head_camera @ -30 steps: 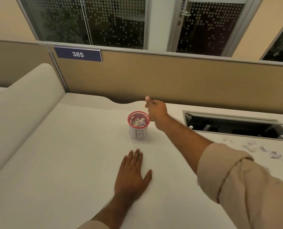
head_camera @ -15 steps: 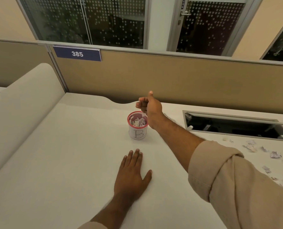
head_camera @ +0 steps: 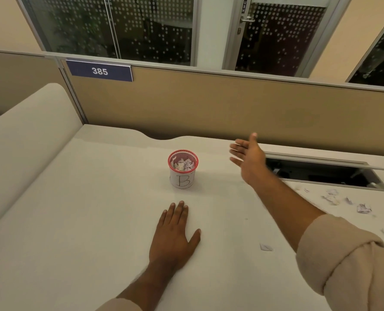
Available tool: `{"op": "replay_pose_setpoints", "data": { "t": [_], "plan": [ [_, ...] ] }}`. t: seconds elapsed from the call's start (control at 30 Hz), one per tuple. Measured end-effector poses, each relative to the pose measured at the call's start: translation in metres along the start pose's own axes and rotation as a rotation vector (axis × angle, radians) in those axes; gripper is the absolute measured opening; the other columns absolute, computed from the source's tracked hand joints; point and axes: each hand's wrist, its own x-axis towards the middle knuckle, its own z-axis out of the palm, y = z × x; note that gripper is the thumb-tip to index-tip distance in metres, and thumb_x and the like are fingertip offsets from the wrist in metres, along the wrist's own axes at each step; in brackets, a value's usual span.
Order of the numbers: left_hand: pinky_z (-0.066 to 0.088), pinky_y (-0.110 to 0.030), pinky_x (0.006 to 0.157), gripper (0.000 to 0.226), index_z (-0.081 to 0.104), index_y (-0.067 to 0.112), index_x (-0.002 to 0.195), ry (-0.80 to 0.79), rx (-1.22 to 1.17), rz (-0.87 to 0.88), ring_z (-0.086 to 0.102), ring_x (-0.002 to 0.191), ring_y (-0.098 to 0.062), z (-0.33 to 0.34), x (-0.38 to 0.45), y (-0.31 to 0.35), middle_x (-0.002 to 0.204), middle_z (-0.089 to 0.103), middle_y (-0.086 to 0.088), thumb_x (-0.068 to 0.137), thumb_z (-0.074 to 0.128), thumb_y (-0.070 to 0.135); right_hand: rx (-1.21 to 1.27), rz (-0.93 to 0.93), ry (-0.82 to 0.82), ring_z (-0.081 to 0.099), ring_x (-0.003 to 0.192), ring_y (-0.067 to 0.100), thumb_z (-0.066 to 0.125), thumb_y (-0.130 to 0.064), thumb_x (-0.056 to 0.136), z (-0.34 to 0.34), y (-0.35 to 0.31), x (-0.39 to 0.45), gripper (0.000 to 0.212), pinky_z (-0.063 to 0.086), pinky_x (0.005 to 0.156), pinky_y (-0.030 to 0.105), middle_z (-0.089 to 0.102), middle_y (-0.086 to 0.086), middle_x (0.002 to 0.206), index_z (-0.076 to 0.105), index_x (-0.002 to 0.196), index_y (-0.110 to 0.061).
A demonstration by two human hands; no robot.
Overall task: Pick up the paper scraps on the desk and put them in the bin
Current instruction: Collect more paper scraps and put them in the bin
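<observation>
The small bin holds paper scraps, the empty, spread-fingered right hand at its 3 o'clock, the left hand flat on the tabletop.

One bin, two hands, about ten loose paper scraps

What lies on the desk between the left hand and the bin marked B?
Only bare desk between left hand and bin, in the head view.

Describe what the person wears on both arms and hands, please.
Both hands are bare: no gloves, rings or watch visible on the left hand or right hand. Each arm has a beige fabric sleeve; the right sleeve is rolled into a thick cuff below the elbow.
</observation>
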Motion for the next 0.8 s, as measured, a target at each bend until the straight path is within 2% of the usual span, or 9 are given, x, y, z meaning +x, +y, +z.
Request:
{"op": "replay_pose_setpoints", "data": {
  "t": [0.1,0.17,0.23,0.27,0.4,0.53,0.7,0.8],
  "plan": [
    [-0.007,-0.028,0.121,0.077,0.015,0.024,0.156,0.008,0.009,-0.002,-0.006,0.149,-0.007,0.001,0.001,-0.001,0.163,0.002,0.012,0.091,0.020,0.067,-0.115,-0.026,0.116,0.065,0.098,0.026,0.040,-0.049,0.098,-0.056,0.006,0.000,0.046,0.053,0.084,0.038,0.069,0.013,0.105,0.065,0.089,-0.012],
    [-0.007,-0.028,0.120,0.077,0.016,0.024,0.155,0.009,0.012,0.001,-0.004,0.149,-0.007,0.002,0.001,-0.001,0.163,0.003,0.011,0.091,0.020,0.066,-0.274,-0.067,0.177,0.064,0.104,0.025,0.045,-0.040,0.099,-0.086,0.015,-0.002,0.034,0.051,0.090,0.038,0.068,0.012,0.112,0.066,0.093,-0.013],
    [-0.007,-0.028,0.120,0.078,0.016,0.024,0.155,0.005,0.010,-0.002,-0.004,0.149,-0.007,0.002,0.001,-0.001,0.163,0.003,0.012,0.091,0.019,0.067,-0.459,-0.110,0.189,0.059,0.113,0.025,0.048,-0.037,0.098,-0.110,0.029,-0.006,0.029,0.045,0.094,0.036,0.064,0.007,0.118,0.063,0.107,-0.014],
    [-0.007,-0.027,0.120,0.078,0.015,0.025,0.156,0.001,0.014,-0.003,-0.005,0.149,-0.007,0.002,0.001,-0.001,0.163,0.002,0.012,0.090,0.019,0.067,-0.566,-0.133,0.180,0.055,0.117,0.027,0.048,-0.038,0.098,-0.119,0.037,-0.007,0.033,0.042,0.096,0.036,0.060,0.005,0.121,0.060,0.117,-0.013],
    [-0.008,-0.027,0.119,0.078,0.015,0.024,0.156,-0.002,0.019,-0.001,-0.004,0.149,-0.007,0.002,0.000,-0.001,0.163,0.002,0.012,0.091,0.019,0.066,-1.032,-0.245,-0.012,0.040,0.134,0.027,0.042,-0.048,0.096,-0.130,0.067,-0.010,0.051,0.031,0.110,0.038,0.043,0.004,0.148,0.043,0.140,-0.020],
    [-0.007,-0.026,0.120,0.077,0.014,0.025,0.156,-0.001,0.008,-0.005,-0.007,0.149,-0.006,0.002,0.001,-0.001,0.163,0.000,0.013,0.091,0.020,0.067,-1.247,-0.276,-0.200,0.019,0.146,0.020,0.038,-0.059,0.092,-0.119,0.083,-0.004,0.067,0.019,0.117,0.039,0.018,-0.004,0.159,0.023,0.150,-0.027],
    [-0.008,-0.026,0.120,0.077,0.015,0.025,0.155,-0.004,0.021,-0.005,-0.006,0.149,-0.006,0.003,0.001,-0.001,0.163,0.002,0.013,0.091,0.020,0.067,-1.404,-0.333,-0.378,0.005,0.148,0.012,0.026,-0.046,0.101,-0.116,0.102,-0.001,0.056,0.001,0.119,0.030,0.012,-0.006,0.160,0.018,0.152,-0.024],
    [-0.008,-0.026,0.120,0.077,0.015,0.025,0.155,-0.004,0.034,-0.007,-0.005,0.149,-0.006,0.003,0.001,-0.002,0.163,0.002,0.013,0.091,0.019,0.068,-1.402,-0.373,-0.509,0.005,0.146,0.002,0.022,-0.044,0.102,-0.122,0.104,-0.017,0.051,0.000,0.118,0.022,0.014,-0.011,0.159,0.020,0.151,-0.028]
  ]
}}
